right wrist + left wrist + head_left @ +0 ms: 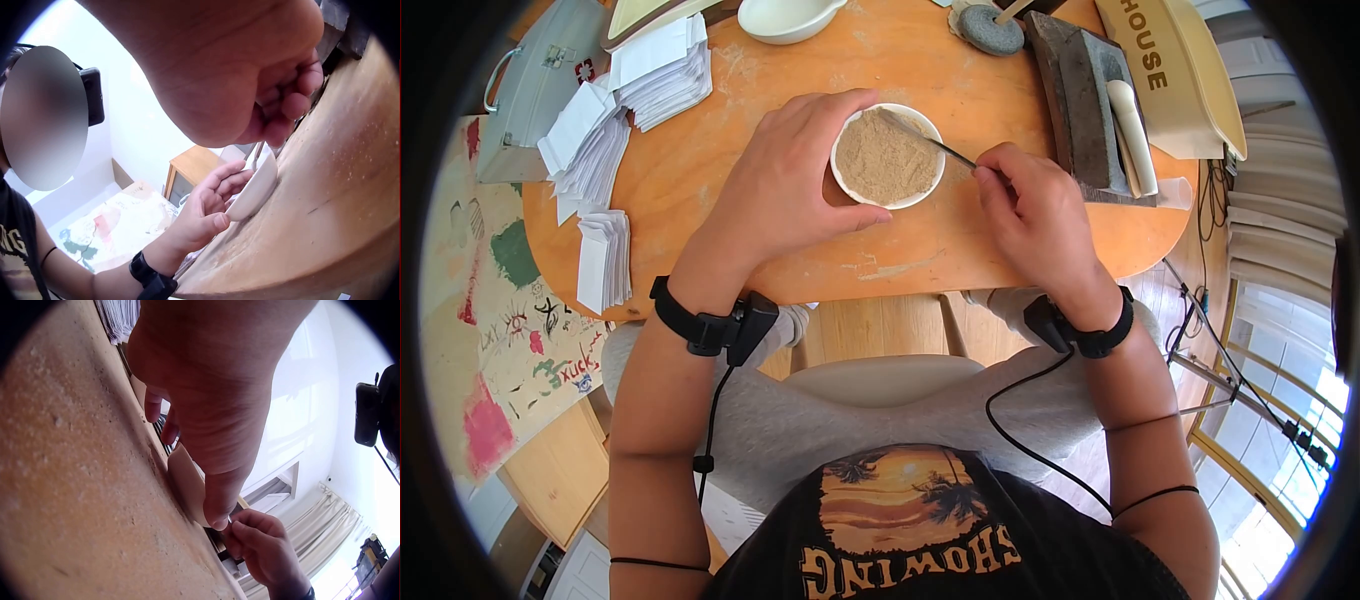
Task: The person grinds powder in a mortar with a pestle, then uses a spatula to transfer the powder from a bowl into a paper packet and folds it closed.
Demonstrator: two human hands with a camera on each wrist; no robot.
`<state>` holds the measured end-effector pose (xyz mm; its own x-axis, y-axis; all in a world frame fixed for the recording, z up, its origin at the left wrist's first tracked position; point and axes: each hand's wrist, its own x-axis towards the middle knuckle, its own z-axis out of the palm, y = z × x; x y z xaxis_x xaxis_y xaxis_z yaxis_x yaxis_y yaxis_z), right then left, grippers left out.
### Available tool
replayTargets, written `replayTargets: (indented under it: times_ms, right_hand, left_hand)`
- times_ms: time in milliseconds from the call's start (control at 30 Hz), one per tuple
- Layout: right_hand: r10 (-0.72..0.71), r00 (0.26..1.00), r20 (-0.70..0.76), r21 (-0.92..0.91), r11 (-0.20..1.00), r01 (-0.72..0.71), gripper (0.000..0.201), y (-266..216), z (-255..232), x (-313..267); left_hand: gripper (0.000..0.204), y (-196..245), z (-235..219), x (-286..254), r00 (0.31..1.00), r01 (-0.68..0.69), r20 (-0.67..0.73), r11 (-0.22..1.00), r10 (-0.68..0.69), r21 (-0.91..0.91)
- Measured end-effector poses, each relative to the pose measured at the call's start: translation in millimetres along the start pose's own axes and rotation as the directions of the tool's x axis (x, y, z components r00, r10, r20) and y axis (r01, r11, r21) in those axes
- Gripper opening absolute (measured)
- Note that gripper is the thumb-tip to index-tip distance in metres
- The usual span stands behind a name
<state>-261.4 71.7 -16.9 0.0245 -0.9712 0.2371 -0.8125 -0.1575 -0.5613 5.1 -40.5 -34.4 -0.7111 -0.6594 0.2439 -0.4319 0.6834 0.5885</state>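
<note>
A small white bowl (pixel 942 165) of fine tan powder (pixel 878 165) stands on the wooden table before me. My left hand (pixel 785 185) holds it from the left, thumb along the near rim and fingers round the far side. The bowl's pale outer wall (pixel 257 190) also shows in the right wrist view, with the left thumb against it. From the right, my right hand (pixel 1040 210) pinches a slim metal spatula (pixel 953 154) between thumb and forefinger, the other fingers curled in. The flat end of the spatula lies in the powder near the far rim.
Stacks of folded white papers (pixel 662 75) lie at the left beside a grey metal case (pixel 550 90). Behind the bowl is a white dish (pixel 785 22). At right are a round grey stone (pixel 990 32), a dark stone block (pixel 1072 90), a pale pestle (pixel 1135 135) and a beige box (pixel 1180 80).
</note>
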Motion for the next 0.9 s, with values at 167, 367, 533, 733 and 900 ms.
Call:
replayTargets:
  times_ms: [167,367,533,733,900]
  right_hand:
    - [0.007,0.999,0.033,0.010,1.000,-0.008,0.004,1.5,-4.3,0.6]
    - [-0.074,0.995,0.064,-0.001,0.997,0.074,0.003,6.5,-4.4,-2.9]
    - [-0.036,0.998,0.057,0.001,0.999,0.036,0.003,7.5,-5.9,-4.3]
    - [0.009,1.000,0.030,0.021,1.000,-0.009,0.004,6.2,-5.8,-4.2]
    - [0.022,0.999,0.023,0.003,1.000,-0.022,0.004,9.1,-4.5,-4.4]
  left_hand:
    - [0.099,-0.9,0.4,0.2,1.000,-0.006,-0.001,1.000,0.006,0.004]
    - [0.098,-0.9,0.2,0.3,1.000,-0.004,-0.001,1.000,0.004,-0.008]
    - [0.098,-0.7,0.2,0.5,1.000,-0.018,-0.014,1.000,0.018,-0.009]
    - [0.097,-0.7,0.7,0.6,1.000,-0.014,-0.011,1.000,0.014,-0.016]
    - [0.098,-0.2,-0.1,0.3,1.000,-0.004,-0.002,1.000,0.004,-0.009]
